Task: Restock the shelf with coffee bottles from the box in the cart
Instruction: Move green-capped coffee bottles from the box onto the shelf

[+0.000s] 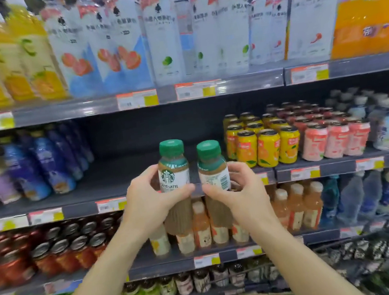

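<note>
Holding one coffee bottle in each grip, I have both upright, long axes vertical, green caps pointing up, in front of the bare gap on the middle shelf (141,170). My left hand (146,202) wraps the left bottle (173,168), its latte label facing me. My right hand (235,189) clasps the right bottle (213,167), barcode side toward me. Yellow cans (264,147) stand just right of the gap.
</note>
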Demonstrator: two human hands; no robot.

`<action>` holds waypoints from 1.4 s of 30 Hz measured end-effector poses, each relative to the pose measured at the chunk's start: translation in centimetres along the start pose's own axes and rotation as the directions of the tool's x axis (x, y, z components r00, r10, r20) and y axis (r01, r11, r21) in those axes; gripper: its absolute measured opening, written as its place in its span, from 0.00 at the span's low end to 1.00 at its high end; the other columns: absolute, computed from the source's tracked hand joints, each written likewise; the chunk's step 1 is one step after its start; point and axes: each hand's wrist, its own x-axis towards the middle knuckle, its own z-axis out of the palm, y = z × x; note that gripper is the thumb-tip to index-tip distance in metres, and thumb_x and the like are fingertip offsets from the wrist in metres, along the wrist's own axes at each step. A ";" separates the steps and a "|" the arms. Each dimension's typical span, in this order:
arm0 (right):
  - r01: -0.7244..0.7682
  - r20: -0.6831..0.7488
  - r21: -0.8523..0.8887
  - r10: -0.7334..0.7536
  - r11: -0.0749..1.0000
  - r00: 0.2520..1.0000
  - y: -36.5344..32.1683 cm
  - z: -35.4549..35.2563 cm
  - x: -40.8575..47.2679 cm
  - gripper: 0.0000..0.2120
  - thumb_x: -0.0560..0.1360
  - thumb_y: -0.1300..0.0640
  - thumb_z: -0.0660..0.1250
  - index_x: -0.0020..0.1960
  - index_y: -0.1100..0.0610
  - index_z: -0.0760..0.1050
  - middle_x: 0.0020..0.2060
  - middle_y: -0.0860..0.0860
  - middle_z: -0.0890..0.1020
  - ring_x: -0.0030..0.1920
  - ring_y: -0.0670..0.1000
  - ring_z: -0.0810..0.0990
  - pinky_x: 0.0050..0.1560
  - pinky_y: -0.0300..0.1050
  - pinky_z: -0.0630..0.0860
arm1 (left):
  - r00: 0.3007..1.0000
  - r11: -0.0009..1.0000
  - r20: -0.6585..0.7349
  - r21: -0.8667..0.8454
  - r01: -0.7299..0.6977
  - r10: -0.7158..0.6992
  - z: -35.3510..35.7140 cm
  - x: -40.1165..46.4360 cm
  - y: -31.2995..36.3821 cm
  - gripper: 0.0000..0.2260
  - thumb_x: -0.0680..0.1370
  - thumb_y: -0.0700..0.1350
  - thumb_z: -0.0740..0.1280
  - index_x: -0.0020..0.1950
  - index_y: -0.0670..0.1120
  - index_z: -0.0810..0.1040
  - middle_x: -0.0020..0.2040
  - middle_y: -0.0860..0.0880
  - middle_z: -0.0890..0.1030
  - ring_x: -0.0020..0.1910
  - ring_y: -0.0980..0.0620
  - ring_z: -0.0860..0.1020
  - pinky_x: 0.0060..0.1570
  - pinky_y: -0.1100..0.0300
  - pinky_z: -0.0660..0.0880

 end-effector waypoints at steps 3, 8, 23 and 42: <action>-0.003 -0.004 0.005 0.003 1.000 1.000 -0.3 4.6 0.9 0.23 0.68 0.52 0.78 0.59 0.47 0.73 0.52 0.40 0.82 0.50 0.33 0.79 0.42 0.28 0.75 | 1.000 0.999 -0.002 0.049 0.015 -0.015 -3.6 1.5 -2.2 0.19 0.65 0.50 0.80 0.53 0.53 0.80 0.45 0.57 0.84 0.44 0.64 0.80 0.43 0.64 0.77; -0.032 -0.018 -0.071 0.030 0.997 0.999 -0.2 10.4 2.9 0.23 0.67 0.51 0.78 0.58 0.47 0.74 0.51 0.42 0.82 0.52 0.38 0.80 0.51 0.40 0.78 | 0.998 0.997 0.020 0.059 0.055 -0.056 -8.0 4.1 -5.9 0.20 0.64 0.51 0.80 0.52 0.52 0.80 0.45 0.56 0.83 0.46 0.61 0.80 0.45 0.61 0.78; 0.010 0.089 -0.139 0.003 0.990 0.996 2.3 13.6 12.6 0.20 0.74 0.54 0.72 0.64 0.50 0.72 0.53 0.40 0.81 0.52 0.34 0.79 0.44 0.30 0.76 | 0.993 0.992 0.015 -0.038 0.118 -0.118 -9.1 14.2 -12.4 0.28 0.63 0.48 0.81 0.59 0.55 0.73 0.50 0.58 0.82 0.50 0.60 0.81 0.54 0.54 0.79; -0.190 0.216 0.019 0.182 0.982 0.959 7.0 15.0 22.9 0.21 0.62 0.59 0.67 0.56 0.56 0.75 0.47 0.51 0.84 0.52 0.52 0.81 0.55 0.54 0.77 | 0.984 0.980 0.015 -0.092 0.176 -0.175 -5.4 22.3 -17.5 0.27 0.62 0.43 0.82 0.56 0.52 0.75 0.47 0.55 0.83 0.47 0.58 0.82 0.52 0.52 0.80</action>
